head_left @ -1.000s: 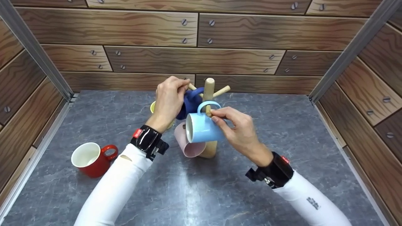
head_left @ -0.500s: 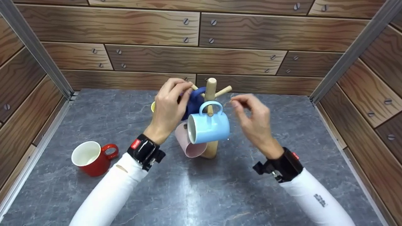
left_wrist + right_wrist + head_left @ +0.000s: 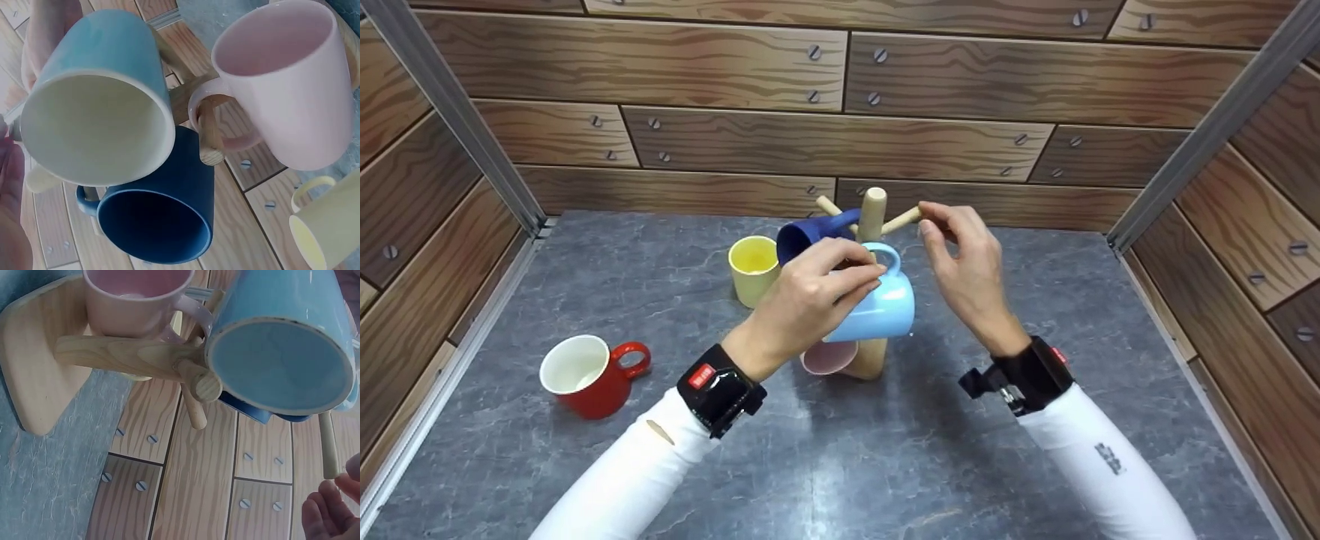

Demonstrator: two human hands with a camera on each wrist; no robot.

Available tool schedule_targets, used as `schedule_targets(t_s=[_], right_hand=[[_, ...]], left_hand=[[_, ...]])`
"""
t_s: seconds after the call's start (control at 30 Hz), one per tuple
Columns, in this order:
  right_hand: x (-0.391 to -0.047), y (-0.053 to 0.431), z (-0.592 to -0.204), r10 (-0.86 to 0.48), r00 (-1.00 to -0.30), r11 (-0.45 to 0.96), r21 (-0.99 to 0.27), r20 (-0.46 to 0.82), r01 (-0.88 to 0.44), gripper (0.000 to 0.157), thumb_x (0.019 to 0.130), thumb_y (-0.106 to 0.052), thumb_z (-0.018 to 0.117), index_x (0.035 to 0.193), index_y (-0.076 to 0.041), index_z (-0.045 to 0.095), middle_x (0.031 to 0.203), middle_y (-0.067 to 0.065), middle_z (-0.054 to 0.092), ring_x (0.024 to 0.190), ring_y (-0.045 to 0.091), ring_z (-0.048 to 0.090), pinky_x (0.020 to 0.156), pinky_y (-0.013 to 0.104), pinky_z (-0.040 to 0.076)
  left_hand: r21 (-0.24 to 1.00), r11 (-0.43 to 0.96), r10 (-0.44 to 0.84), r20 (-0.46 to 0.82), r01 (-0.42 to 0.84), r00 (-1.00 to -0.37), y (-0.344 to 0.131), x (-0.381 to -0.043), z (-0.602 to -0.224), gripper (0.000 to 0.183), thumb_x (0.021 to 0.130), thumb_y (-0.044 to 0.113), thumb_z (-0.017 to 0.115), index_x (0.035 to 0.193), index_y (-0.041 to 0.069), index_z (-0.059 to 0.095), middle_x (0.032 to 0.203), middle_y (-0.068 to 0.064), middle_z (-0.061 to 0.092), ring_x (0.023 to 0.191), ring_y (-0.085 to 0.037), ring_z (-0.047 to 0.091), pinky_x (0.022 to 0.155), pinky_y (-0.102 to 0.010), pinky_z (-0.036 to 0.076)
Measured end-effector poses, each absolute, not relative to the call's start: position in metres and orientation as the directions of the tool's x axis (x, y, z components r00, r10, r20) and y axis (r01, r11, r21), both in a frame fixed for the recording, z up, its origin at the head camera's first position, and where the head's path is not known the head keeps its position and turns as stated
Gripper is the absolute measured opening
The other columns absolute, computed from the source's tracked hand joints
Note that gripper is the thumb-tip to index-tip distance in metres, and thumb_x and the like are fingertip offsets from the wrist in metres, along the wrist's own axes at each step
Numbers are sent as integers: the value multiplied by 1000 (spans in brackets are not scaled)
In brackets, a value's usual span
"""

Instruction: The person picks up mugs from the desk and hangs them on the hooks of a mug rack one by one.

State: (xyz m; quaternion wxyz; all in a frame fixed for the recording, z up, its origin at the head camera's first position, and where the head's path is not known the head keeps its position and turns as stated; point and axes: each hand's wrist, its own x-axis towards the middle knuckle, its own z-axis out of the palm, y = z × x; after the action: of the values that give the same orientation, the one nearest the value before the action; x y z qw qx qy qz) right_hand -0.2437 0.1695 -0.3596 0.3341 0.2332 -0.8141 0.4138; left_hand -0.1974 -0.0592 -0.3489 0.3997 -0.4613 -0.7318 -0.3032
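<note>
A light blue mug [image 3: 885,307] hangs by its handle from the front peg of a wooden mug tree [image 3: 874,214]. My left hand [image 3: 810,289] covers part of this mug, thumb and forefinger pinching at the front peg's end beside the handle. With thumb and forefinger, my right hand [image 3: 971,262] pinches the tip of the bare back-right peg [image 3: 328,447]. A dark blue mug [image 3: 160,216] hangs from the back-left peg. Below, a pink mug [image 3: 292,107] hangs on a lower peg, mostly hidden by the left hand in the head view.
A red mug [image 3: 604,390] with a white inside stands on the grey table [image 3: 840,465] at left. The yellow mug [image 3: 754,285] is behind the left hand, left of the tree. Wood-patterned walls [image 3: 735,67] enclose the back and sides.
My left hand has gone from the back-left peg to the front peg, uncovering the yellow mug. My right hand has left the front peg and moved up to the back-right one.
</note>
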Motion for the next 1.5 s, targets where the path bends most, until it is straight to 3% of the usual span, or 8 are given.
schedule_targets(t_s=[0.33,0.5,0.7,1.0,1.23,1.5], right_hand=[[-255,163,-356,-71,-732,531,-595,678,-603,24,105,-17,63,121,-5,76,105,7,73,91,14,67,84,21,52],[-258,163,-356,-46,-789,439,-697,613,-567,21,104,-15,63,116,-3,76,95,8,73,81,11,62,73,20,48],[-260,165,-355,-42,-835,349,-775,549,-527,22,104,-16,64,114,1,74,95,10,73,82,9,64,74,19,51],[-255,170,-358,-44,-840,265,-804,541,-532,20,102,-10,66,112,7,72,96,11,74,88,27,70,78,23,56],[-245,173,-360,-38,-830,255,-798,556,-546,19,101,-8,67,111,7,71,98,13,73,88,13,71,81,23,57],[-234,176,-363,-41,-815,269,-779,578,-566,17,100,-7,68,109,7,70,94,12,72,84,14,69,74,20,55]], left_hand=[[100,443,412,860,891,-302,-55,-197,-353,15,92,8,79,104,1,80,103,-9,71,97,-21,68,93,-26,54],[89,456,413,860,885,-300,-54,-196,-352,14,93,9,77,104,1,80,102,-9,71,95,-21,68,93,-26,54],[81,461,414,861,883,-296,-55,-196,-353,13,94,9,76,103,1,81,102,-8,71,95,-21,68,94,-25,54],[100,461,371,881,882,-294,-64,-199,-357,11,91,6,78,101,2,81,101,-9,72,95,-22,69,91,-25,56],[115,457,336,896,882,-291,-71,-202,-358,12,87,2,82,99,1,81,98,-8,71,92,-21,70,89,-25,57],[119,479,304,907,870,-292,-78,-207,-360,12,85,-1,82,97,2,81,96,-8,71,90,-21,70,84,-26,59]])
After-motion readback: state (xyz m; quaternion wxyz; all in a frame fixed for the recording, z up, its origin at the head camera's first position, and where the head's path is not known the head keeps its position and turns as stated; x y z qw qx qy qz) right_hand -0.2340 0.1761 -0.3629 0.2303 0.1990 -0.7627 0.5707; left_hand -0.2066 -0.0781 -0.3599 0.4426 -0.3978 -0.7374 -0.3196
